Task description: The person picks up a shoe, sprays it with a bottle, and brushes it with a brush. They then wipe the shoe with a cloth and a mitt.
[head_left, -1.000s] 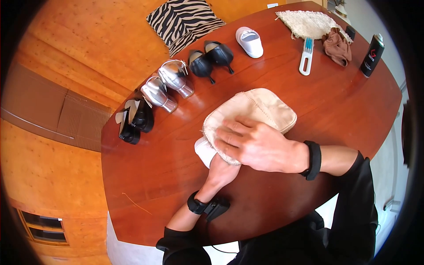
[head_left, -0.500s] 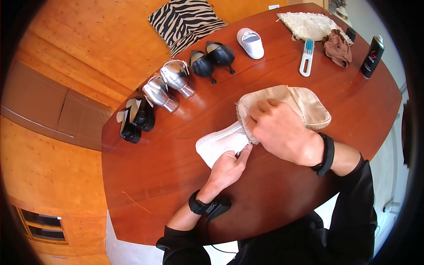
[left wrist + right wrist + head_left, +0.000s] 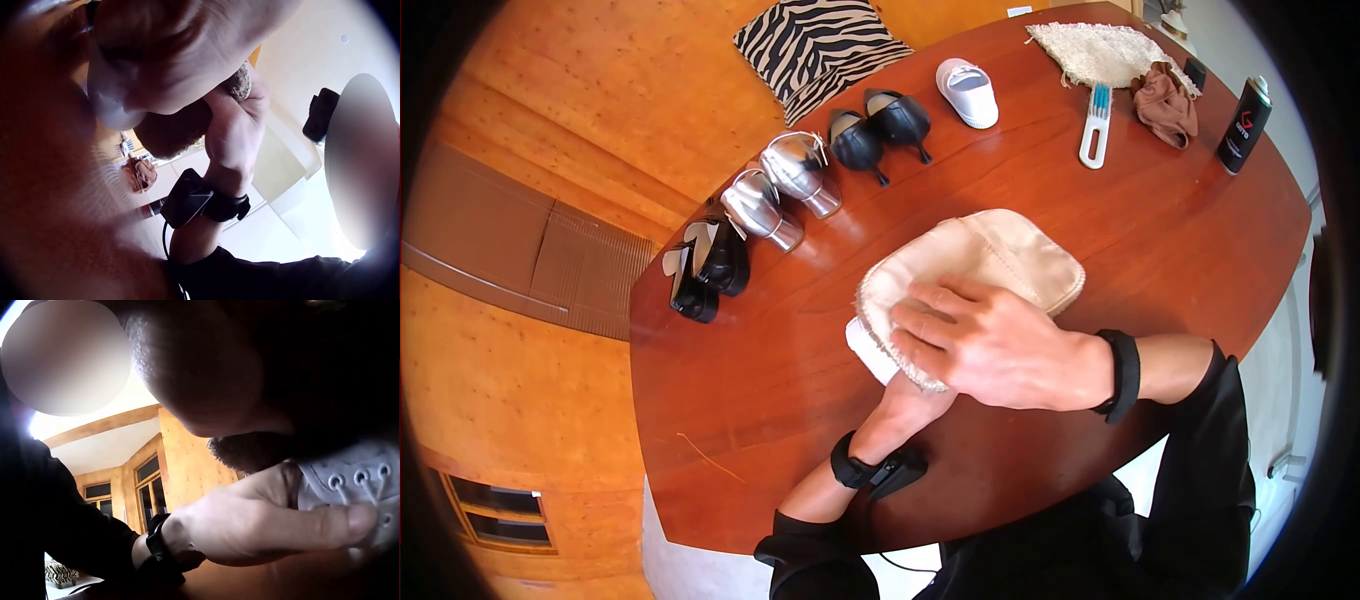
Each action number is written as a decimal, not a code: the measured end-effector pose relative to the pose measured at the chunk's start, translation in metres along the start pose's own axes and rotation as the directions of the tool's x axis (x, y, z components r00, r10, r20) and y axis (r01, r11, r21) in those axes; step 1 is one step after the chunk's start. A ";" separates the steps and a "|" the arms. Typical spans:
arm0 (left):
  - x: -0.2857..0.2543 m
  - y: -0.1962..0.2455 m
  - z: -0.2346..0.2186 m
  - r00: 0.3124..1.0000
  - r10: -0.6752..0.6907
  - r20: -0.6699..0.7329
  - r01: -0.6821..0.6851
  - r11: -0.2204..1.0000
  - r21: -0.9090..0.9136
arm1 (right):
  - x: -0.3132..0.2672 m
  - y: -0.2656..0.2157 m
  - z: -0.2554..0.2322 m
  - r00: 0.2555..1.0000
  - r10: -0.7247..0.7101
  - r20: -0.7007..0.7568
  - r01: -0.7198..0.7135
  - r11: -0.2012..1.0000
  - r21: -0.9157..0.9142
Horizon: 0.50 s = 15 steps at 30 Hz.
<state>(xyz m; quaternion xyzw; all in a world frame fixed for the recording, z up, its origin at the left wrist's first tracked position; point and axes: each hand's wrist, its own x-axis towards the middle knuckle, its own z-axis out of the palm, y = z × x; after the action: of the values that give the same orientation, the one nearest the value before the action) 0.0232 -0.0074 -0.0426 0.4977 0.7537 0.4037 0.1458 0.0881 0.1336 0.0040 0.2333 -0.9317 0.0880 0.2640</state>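
Observation:
A white lace-up sneaker [image 3: 867, 346] is in my left hand [image 3: 908, 408]. In the right wrist view the left thumb presses along the sneaker's laces and eyelets [image 3: 361, 477]. My right hand [image 3: 1000, 348] grips a beige cleaning cloth [image 3: 1012, 250], smooth on top with a fuzzy edge. The cloth lies over the sneaker, hiding most of it and the left fingers in the head view. From the left wrist camera, the cloth's shaggy underside [image 3: 172, 132] shows dark beside the shoe's rounded white end [image 3: 112, 106].
Along the table's [image 3: 780, 440] far edge stand another white sneaker [image 3: 968, 93], black heels [image 3: 897, 118], silver heels [image 3: 800, 172] and black shoes [image 3: 718, 258]. Farther right are a white brush [image 3: 1095, 130], a brown cloth [image 3: 1166, 106], a cream fluffy cloth [image 3: 1090, 52] and a black spray can [image 3: 1245, 125].
Half a second ago the cloth was farther right, with the sneaker and left thumb exposed. My right hand has brought it back left over the sneaker, near where it was a second ago.

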 end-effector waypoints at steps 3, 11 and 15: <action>-0.008 -0.036 0.007 0.926 -0.252 0.280 0.350 0.851 -0.392 | -0.002 0.003 -0.004 0.992 0.095 0.078 -0.091 0.995 -0.045; 0.018 0.026 -0.009 0.884 -0.433 0.177 0.429 0.901 0.060 | -0.005 0.026 -0.015 0.924 0.291 0.246 -0.223 0.936 -0.271; 0.018 0.029 -0.010 0.849 -0.493 0.190 0.482 0.870 0.103 | -0.008 0.037 -0.017 0.852 0.401 0.336 -0.308 0.904 -0.296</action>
<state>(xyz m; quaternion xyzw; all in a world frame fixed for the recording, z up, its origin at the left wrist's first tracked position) 0.0271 0.0093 -0.0113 0.3334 0.8457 0.2792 0.3093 0.0843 0.1739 0.0125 0.0366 -0.9961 -0.0220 0.0779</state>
